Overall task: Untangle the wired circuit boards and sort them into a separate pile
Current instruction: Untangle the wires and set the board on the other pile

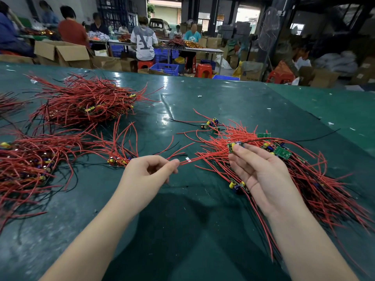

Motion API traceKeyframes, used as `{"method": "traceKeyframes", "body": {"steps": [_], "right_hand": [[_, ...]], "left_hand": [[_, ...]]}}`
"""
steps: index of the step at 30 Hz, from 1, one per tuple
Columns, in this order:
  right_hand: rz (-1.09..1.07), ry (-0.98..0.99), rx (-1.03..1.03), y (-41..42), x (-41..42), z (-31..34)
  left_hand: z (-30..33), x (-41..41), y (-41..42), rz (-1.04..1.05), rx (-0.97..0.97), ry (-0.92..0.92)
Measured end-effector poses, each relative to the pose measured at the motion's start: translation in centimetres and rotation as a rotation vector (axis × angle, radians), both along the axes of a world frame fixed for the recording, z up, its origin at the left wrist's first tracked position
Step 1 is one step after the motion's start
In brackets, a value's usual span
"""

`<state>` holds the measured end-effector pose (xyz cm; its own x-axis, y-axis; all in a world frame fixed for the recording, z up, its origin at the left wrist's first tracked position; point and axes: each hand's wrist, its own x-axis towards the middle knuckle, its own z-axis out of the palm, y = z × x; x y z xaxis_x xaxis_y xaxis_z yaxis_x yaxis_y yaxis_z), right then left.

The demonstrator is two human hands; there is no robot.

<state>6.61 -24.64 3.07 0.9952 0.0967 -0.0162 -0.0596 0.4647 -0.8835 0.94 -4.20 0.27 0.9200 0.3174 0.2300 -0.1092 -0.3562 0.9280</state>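
A tangled heap of small green circuit boards with red wires (280, 165) spreads over the right of the green table cover (213, 102). My right hand (261, 171) pinches one small board (233, 147) at its fingertips, just above the heap. Red wires (203, 158) run from that board leftward to my left hand (150, 173), which pinches their ends between thumb and forefinger. A small bunch of boards with wires (119, 151) lies right beside my left hand. Another board (236, 184) with yellow and blue capacitors lies under my right palm.
Two larger piles of wired boards lie at the left: one near the edge (30, 165), one farther back (85, 102). A few loose boards (211, 122) sit mid-table. Beyond the table several people sit at benches among cardboard boxes (63, 53) and blue crates.
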Motion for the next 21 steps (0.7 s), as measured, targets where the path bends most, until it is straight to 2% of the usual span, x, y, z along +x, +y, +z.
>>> {"method": "traceKeyframes", "body": {"steps": [4, 7, 9, 12, 14, 17, 21], "right_hand": [[-0.048, -0.001, 0.068, -0.6, 0.4, 0.3], [-0.060, -0.001, 0.079, -1.1, 0.6, 0.6], [-0.057, -0.009, 0.062, -1.2, 0.6, 0.6], [-0.048, -0.028, 0.005, -1.1, 0.5, 0.5], [-0.047, -0.049, -0.037, -0.8, 0.2, 0.4], [-0.040, -0.065, -0.070, -0.4, 0.0, 0.3], [-0.019, -0.016, -0.029, -0.3, 0.0, 0.4]], "left_hand": [[0.1, 0.3, 0.2, -0.057, -0.269, 0.076], [0.3, 0.2, 0.0, -0.119, -0.326, 0.094], [0.3, 0.1, 0.1, -0.108, -0.229, 0.074], [0.0, -0.1, 0.2, 0.013, 0.199, 0.020], [-0.1, -0.2, 0.1, 0.109, 0.391, -0.013], [-0.2, -0.3, 0.2, 0.178, 0.473, -0.034], [-0.3, -0.1, 0.5, 0.217, 0.417, -0.052]]}}
